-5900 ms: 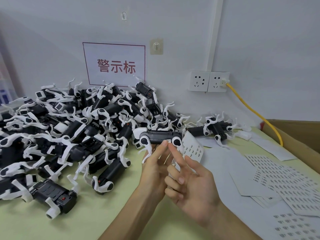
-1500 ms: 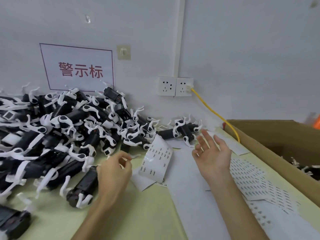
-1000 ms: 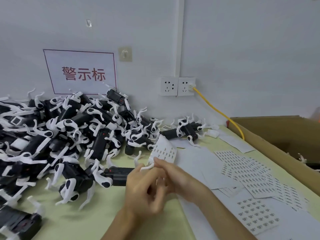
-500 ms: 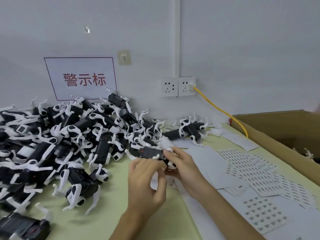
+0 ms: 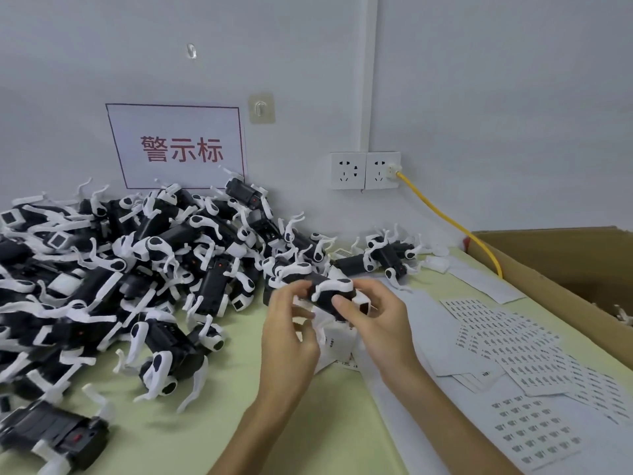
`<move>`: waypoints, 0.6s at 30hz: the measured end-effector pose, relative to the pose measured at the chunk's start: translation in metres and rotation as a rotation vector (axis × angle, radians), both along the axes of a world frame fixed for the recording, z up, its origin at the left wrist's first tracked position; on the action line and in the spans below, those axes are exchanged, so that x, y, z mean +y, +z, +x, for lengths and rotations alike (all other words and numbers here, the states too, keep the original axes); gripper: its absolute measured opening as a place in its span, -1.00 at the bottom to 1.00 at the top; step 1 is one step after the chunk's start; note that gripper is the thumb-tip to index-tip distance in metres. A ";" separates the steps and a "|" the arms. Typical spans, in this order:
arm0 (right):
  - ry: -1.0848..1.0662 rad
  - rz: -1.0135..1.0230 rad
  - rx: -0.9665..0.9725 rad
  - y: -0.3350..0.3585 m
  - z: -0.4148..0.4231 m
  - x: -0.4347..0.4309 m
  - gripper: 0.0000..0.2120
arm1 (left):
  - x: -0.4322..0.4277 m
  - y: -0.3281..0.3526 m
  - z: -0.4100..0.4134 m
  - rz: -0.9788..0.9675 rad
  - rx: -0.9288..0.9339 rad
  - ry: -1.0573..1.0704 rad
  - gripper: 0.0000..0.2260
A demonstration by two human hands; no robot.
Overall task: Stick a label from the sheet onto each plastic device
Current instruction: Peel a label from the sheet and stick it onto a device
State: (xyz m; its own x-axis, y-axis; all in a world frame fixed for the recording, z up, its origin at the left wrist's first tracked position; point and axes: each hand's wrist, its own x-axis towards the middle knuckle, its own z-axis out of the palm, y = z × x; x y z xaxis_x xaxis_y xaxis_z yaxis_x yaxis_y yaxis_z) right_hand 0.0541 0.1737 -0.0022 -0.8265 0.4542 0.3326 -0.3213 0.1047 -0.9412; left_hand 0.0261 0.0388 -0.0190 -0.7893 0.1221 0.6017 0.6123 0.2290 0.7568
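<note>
Above the table (image 5: 233,389) | device (image 5: 330,293) between both grips | left grip (image 5: 287,337) and right grip (image 5: 380,323) each clasp it

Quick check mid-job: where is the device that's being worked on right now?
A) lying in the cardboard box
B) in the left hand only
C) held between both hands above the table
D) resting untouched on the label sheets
C: the device is gripped from one side by the left hand and from the other by the right hand, raised off the table.
</note>
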 end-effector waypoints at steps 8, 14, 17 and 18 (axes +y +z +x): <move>0.202 -0.085 0.005 0.004 0.005 0.007 -0.88 | -0.005 -0.007 -0.006 -0.326 0.142 0.039 -0.55; 0.328 -0.034 0.035 0.010 0.010 0.007 -0.72 | -0.007 0.007 -0.005 0.256 -0.243 -0.129 -0.93; 0.270 0.101 0.035 0.009 0.009 0.004 -0.70 | -0.009 0.010 -0.009 0.490 -0.516 -0.258 -0.63; 0.271 0.096 0.014 0.008 0.008 0.004 -0.69 | -0.010 0.010 -0.009 0.538 -0.558 -0.315 -0.54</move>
State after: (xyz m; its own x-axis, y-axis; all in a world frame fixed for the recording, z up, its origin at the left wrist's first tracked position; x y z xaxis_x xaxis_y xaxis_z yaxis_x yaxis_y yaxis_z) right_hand 0.0620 0.1774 0.0056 -0.9084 0.1832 0.3757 -0.3625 0.1020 -0.9264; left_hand 0.0171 0.0288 -0.0095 -0.9657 0.1950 0.1715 0.0898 -0.3688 0.9251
